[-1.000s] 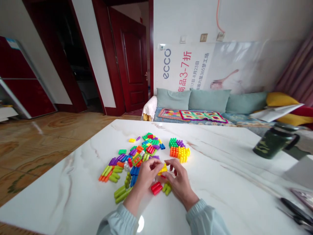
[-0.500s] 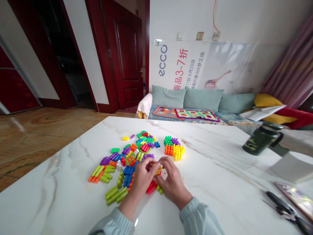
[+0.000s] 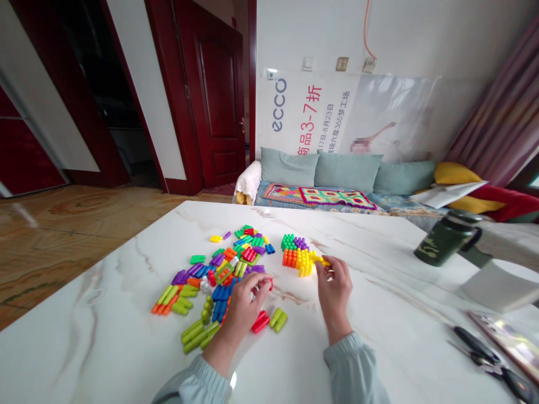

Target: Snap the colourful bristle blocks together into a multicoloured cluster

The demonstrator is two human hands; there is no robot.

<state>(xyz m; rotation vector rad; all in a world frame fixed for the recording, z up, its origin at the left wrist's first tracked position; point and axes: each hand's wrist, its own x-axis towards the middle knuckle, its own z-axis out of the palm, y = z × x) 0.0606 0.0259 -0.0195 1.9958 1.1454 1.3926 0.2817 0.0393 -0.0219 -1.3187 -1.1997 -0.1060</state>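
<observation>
My right hand (image 3: 334, 283) pinches a yellow toy block (image 3: 322, 261) at the right end of a neat group of blocks. That group has orange blocks (image 3: 289, 258) and yellow blocks (image 3: 304, 261) in front, with green blocks (image 3: 288, 242) and purple blocks (image 3: 301, 243) behind. My left hand (image 3: 248, 297) is closed on a small red block (image 3: 270, 284), mostly hidden by the fingers. Near the left hand lie another red block (image 3: 260, 322) and a lime-green block (image 3: 278, 320). Left of it spreads a loose pile with blue blocks (image 3: 221, 300) and other colours.
The blocks lie on a white marbled table (image 3: 126, 297). At the right stand a dark green mug (image 3: 444, 241) and a white box-like object (image 3: 503, 285), with black-handled pliers (image 3: 484, 353) nearer. Behind the table is a sofa with pillows (image 3: 349, 168).
My hands have parted. The right hand has moved right and away from me with a yellow block to the neat group. My left hand stays nearly in place, a red block now showing.
</observation>
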